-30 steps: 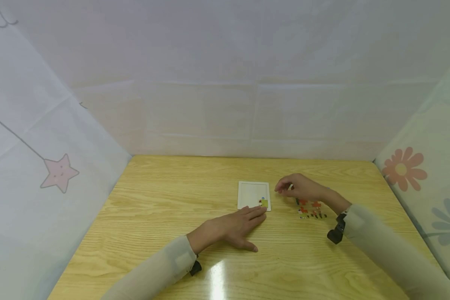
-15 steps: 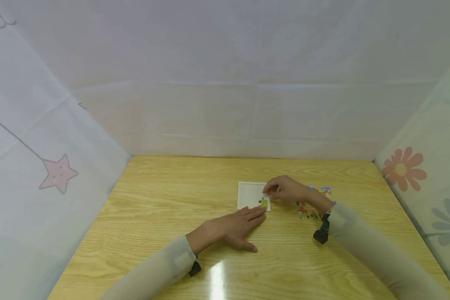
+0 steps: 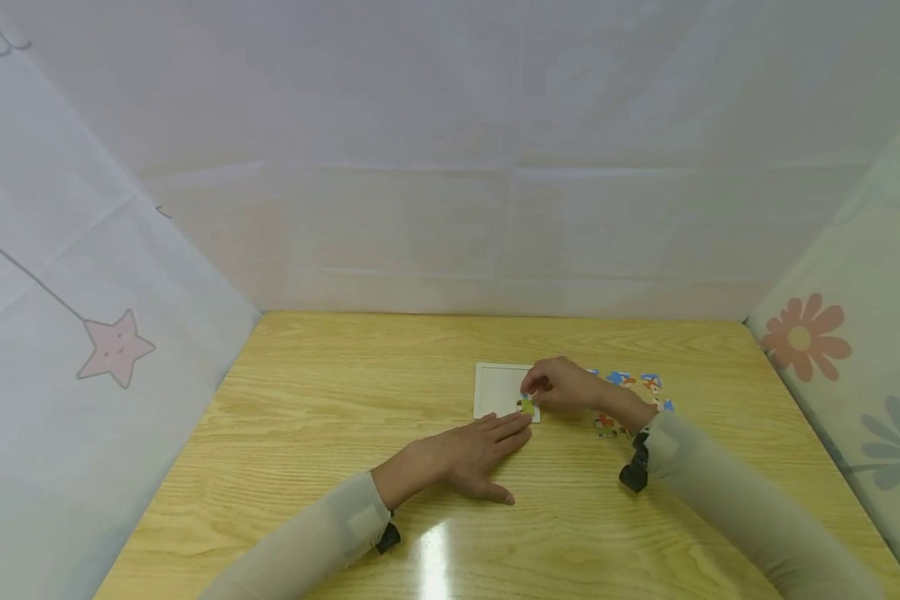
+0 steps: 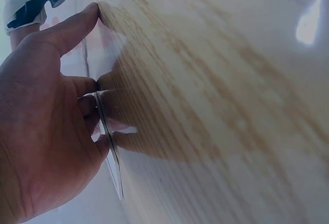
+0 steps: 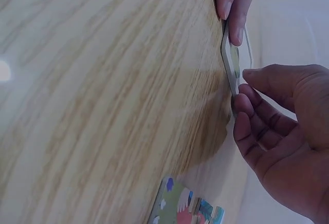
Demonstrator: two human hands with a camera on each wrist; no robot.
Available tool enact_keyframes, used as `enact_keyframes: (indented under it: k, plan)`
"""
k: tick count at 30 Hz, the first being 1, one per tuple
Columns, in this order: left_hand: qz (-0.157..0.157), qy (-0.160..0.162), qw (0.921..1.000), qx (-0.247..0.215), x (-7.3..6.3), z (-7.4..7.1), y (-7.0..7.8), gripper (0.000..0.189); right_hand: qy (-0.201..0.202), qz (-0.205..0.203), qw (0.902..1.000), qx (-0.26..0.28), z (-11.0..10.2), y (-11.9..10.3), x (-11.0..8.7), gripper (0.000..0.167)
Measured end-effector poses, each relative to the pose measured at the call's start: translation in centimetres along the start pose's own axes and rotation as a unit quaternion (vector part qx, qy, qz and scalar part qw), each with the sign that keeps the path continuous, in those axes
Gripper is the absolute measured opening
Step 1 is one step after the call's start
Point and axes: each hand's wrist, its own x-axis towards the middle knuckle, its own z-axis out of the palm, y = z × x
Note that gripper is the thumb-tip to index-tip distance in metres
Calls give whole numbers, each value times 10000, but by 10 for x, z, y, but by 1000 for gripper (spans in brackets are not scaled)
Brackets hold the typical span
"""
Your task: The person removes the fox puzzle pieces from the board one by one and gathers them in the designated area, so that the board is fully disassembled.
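A white square puzzle tray [image 3: 495,387] lies on the table, with a green jigsaw piece [image 3: 527,406] in its near right corner. My left hand [image 3: 476,454] rests flat, its fingertips on the tray's near edge and its thumb spread on the table. Over the tray's right side my right hand [image 3: 566,385] has thumb and fingers bent together in a pinch just beyond the green piece. The jigsaw piece between them is hidden by the fingers. In the right wrist view, the right thumb [image 5: 262,77] comes close to the tray surface, and other fingers rest along the tray's edge.
Several loose jigsaw pieces [image 3: 651,383] lie right of the tray, partly covered by the right forearm. The wooden table [image 3: 330,392] is bordered by a pale cloth wall [image 3: 390,233] at the back and printed cloth at both sides.
My right hand has moved left from beside the loose pieces to the tray's right side, uncovering more of the pieces. The left hand has stayed on the tray's edge.
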Motion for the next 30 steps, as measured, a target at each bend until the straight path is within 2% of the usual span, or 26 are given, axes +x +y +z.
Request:
enact_keyframes:
  k: [9,21,30]
  plan:
    - [-8,2,10000,47,0,1,0,100,-23,25,9999,-168,2,1,0,17]
    - [-71,3,9997,252,-3,-3,3,96,-35,-170,9997,-185,2,1,1,14]
    - [-29,58,9997,255,-3,-4,4,96,-84,46,9999,-46,2,-1,3,10]
